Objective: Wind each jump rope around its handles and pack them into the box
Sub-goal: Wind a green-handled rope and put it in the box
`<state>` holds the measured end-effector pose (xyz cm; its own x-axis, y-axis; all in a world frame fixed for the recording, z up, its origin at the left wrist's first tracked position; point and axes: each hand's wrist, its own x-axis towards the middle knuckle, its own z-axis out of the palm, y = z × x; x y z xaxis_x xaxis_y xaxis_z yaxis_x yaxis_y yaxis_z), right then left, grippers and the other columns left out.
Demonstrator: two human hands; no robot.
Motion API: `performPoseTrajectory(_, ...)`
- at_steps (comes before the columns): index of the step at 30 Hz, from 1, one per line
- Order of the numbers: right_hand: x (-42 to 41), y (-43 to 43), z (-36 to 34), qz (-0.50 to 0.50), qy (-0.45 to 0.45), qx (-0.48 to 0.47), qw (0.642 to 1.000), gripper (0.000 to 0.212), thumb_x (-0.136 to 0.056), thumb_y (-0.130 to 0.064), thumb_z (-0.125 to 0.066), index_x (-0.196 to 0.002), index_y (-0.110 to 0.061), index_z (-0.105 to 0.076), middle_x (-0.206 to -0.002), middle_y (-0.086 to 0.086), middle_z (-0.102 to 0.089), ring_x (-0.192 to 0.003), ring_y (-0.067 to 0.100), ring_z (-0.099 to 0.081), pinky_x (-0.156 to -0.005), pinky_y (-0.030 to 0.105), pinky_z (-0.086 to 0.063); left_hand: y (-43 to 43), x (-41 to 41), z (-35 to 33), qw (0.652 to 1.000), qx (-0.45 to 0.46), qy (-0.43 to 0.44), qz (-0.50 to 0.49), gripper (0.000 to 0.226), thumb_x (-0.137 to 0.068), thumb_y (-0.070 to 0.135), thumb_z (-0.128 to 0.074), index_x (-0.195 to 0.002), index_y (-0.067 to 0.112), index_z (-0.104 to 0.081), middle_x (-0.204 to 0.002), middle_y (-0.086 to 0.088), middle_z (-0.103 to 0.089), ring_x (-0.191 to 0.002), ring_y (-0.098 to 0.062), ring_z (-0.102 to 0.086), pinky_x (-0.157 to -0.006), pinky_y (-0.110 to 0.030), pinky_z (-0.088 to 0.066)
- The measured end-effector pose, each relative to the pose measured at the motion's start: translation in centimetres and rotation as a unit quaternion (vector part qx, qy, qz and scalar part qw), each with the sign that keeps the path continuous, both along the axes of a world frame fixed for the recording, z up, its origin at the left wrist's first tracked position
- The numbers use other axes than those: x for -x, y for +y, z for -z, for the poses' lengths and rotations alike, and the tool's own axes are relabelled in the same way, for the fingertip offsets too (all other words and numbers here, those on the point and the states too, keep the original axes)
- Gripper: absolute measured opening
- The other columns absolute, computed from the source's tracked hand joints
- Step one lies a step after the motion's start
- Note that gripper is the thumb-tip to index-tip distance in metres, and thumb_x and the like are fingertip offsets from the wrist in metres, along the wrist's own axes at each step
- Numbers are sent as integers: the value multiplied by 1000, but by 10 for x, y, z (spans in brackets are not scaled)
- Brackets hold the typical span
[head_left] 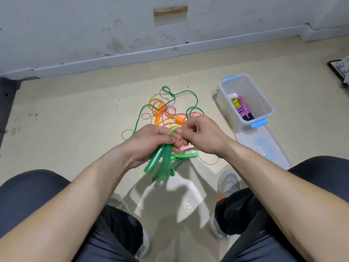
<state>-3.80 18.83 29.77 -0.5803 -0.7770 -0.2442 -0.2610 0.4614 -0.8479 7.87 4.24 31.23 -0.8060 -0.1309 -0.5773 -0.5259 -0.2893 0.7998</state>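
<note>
Jump ropes [166, 112] are heaped in a loose tangle on the floor [75, 114], just beyond the hands and beside the box [268, 103]. One purple rope [242, 108] is already wound and laid inside the box. The lid [264, 146] is set down next to it. A pair of green handles [160, 165] is gripped together in the left hand [149, 142], with the fingers wrapped round the upper ends and the lower ends hanging free. The right hand [200, 135] is closed in a pinch at the top of the handles, apparently on the green cord [188, 92] where it leaves them, though the pinched part itself is hidden. From there the cord is looped away through the pile, where it is crossed with pink and yellow cords and an orange handle [159, 114]. The ropes are judged to be light. The handles are stiff plastic and easily held side by side in one fist, while the thin cord looks limp, smooth and rather springy, so it is likely to slip or uncoil if tension is lost. The cord is best taken close to the handles and fed on under a light pull. Snagging on the other ropes is to be expected while it is drawn clear of the pile.
</note>
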Motion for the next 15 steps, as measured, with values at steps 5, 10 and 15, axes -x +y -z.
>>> performPoseTrajectory(5, -2, -6, 0, 40, 96, -8, 995, 24, -93, -22, -69, -68, -23, -68, -54, -19, -54, -58, -9, -53, -55, 9, -35, 17, 3, 5, 989, 37, -1, -142, 10, -90, -8, -62, -93, -9, -72, -82, -16, -76, -76, -25, -73, -73, -29, -62)
performPoseTrajectory(10, -6, -11, -2, 43, 129, -28, 990, 20, -93, -27, -67, -75, -20, -71, -63, -14, -57, -61, -2, -52, -54, 9, -35, 19, 4, 10, 976, 41, -30, -211, 18, -83, -9, -68, -100, -9, -71, -87, -22, -75, -78, -28, -72, -71, -29, -62)
performPoseTrajectory(15, -8, -15, -4, 37, 151, -43, 987, 27, -95, -25, -64, -74, -10, -69, -55, -12, -53, -58, 0, -53, -52, 13, -34, 22, 5, 9, 971, 64, -18, -228, 12, -82, -11, -66, -93, -12, -69, -76, -21, -68, -60, -25, -67, -58, -24, -55)
